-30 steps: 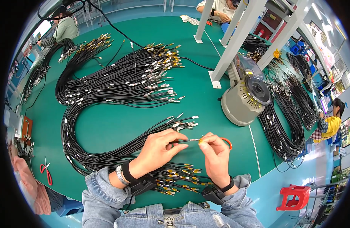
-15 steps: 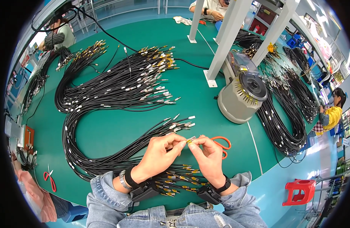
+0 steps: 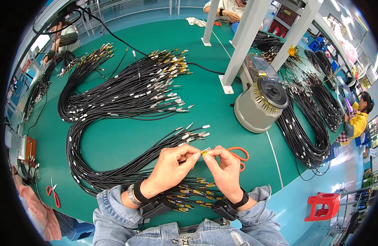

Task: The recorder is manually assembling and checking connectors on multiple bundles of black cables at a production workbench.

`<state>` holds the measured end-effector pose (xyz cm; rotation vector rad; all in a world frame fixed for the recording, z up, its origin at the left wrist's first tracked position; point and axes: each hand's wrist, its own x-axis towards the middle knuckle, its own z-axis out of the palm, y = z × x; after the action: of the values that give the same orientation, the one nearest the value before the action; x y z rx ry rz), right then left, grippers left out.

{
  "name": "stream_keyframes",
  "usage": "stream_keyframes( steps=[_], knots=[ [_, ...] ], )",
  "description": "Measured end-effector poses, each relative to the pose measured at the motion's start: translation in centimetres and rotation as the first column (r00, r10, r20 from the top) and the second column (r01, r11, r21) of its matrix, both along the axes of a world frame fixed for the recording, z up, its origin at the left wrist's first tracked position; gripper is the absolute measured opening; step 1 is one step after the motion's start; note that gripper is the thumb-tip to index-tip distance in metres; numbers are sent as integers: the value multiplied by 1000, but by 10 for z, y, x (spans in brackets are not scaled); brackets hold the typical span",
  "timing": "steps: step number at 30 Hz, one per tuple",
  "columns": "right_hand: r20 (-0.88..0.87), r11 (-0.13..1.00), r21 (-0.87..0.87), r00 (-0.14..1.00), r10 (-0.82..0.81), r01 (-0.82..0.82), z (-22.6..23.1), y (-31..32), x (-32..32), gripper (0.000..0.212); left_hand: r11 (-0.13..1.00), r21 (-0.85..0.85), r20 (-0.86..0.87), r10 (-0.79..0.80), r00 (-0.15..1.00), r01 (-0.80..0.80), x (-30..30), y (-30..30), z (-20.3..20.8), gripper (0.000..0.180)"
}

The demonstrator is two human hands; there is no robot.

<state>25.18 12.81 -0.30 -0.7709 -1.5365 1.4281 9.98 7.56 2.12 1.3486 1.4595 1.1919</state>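
- Green counter [image 3: 115, 143], broad and curved by the lens; bearing all items below.
- Black cable bundles [image 3: 115, 102], looped in long arcs across the counter; metal-tipped ends fanned toward the centre and right.
- Grey round machine [image 3: 260, 104], beside a white post [image 3: 242, 41], right of centre.
- Left hand [image 3: 172, 166] and right hand [image 3: 226, 170], now drawn closer together and nearer the body than a second ago; the gap once spanned by a stretched cable end closed to a single pinch point — judged as fine work on the tip, not pulling.
- Orange scissors [image 3: 238, 155], lying just behind the right hand, partly hidden.
- Small yellow connector [image 3: 205, 151], clamped between the fingers of both hands, above the counter at centre; long axis roughly left-to-right, tip toward the right hand, exact tilt too small to tell.
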Motion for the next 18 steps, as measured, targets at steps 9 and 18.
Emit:
stream_keyframes(
  steps=[9, 18],
  knots=[
    [0, 1000, 11, 1000, -27, 27, -2, 1, -1, 6, 1000, -12, 3, -13, 1000, 13, 0, -1, 0, 14],
    [9, 996, -87, 1000, -17, 18, -1, 2, -2, 7, 988, 152, -229, 65, 971, -30, 5, -4, 2, 17]
  ],
)
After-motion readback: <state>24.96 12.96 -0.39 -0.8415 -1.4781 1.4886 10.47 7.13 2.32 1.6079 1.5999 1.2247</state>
